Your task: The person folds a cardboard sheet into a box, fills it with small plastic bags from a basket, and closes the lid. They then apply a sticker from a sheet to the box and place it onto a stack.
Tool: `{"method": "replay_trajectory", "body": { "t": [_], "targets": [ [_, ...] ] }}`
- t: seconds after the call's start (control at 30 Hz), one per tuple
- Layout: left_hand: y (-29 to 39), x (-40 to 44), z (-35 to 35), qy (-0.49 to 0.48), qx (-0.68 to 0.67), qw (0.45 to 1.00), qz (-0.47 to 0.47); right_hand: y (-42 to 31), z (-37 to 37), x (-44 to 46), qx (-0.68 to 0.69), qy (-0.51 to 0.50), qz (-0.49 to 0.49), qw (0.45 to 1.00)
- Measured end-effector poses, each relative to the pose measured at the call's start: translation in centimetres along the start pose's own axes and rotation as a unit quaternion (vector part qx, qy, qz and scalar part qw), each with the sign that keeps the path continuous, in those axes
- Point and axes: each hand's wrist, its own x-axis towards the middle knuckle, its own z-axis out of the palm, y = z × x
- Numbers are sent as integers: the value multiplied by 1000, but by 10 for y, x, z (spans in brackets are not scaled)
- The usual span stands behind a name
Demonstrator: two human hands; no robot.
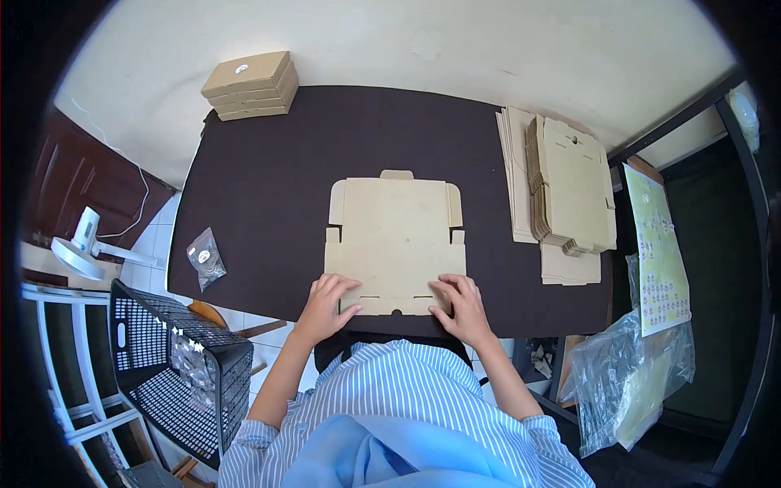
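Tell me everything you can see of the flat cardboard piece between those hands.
The cardboard piece looks like plain light-brown card, cut like an unfolded box. It lies flat on the dark-covered table, close to the near edge. A small tab juts from its far side; narrow flaps with rounded far corners flank its far half. Slots and a small middle notch show along the near side. The left hand touches its near left corner, the right hand its near right corner.
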Motion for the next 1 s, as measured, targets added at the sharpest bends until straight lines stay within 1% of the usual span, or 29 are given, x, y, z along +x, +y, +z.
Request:
{"method": "replay_trajectory", "body": {
  "t": [0.07, 0.2, 0.27, 0.3, 0.33, 0.4, 0.43, 0.47, 0.5, 0.53, 0.57, 0.6, 0.67, 0.7, 0.73, 0.8, 0.9, 0.93, 1.0],
  "targets": [
    [1, 2, 1, -35, 21, 999, -12, -5, -1, 2, -61, 7, -15, 998],
    [3, 1, -1, -53, 37, 998, 8, 2, -1, -2, -66, -13, -39, 997],
    [4, -3, -2, -51, 59, 994, 72, 0, -1, -10, -27, -36, -83, 996],
    [5, -4, -4, -51, 60, 994, 72, -10, -3, -9, -22, -4, -76, 997],
    [6, -5, -6, -41, 56, 994, 81, -7, -1, -11, -21, -5, -75, 997],
    [4, -6, -5, -31, 52, 994, 90, 0, 2, -14, -28, 34, -80, 996],
    [-1, -6, -5, -28, 35, 996, 83, 2, 1, -11, 7, 33, -81, 996],
    [-3, -5, -5, -25, 19, 997, 76, 2, 1, -8, 7, 33, -82, 996],
    [-2, -2, -6, -24, 19, 997, 76, 2, 0, -5, 40, 37, -42, 998],
    [1, 2, -7, -9, 8, 999, 47, 2, 0, -1, 73, 42, -2, 996],
    [3, 7, -7, 5, -3, 1000, 19, 4, 0, 5, 67, 39, 17, 997],
    [2, 12, -7, 5, -3, 1000, 19, 5, -1, 12, 67, 38, 17, 997],
    [-2, 22, -5, 36, 28, 999, 16, 7, -1, 25, -23, 50, -2, 998],
    [-5, 25, -3, 17, 36, 999, -22, 11, 2, 29, -12, 38, 18, 999],
    [-7, 28, -2, 18, 36, 999, -22, 13, 4, 31, -12, 39, 18, 999],
    [-10, 32, -2, 9, 28, 999, -27, 14, 8, 34, -65, 27, 50, 996],
    [-13, 34, -3, 3, 12, 999, -45, 15, 5, 37, -60, 10, 61, 996],
    [-12, 35, -3, 5, 12, 999, -43, 17, 4, 39, -62, 12, 60, 996],
    [-7, 35, -6, -6, 25, 999, -24, 19, 0, 41, -33, -18, 60, 997]
  ]
}}
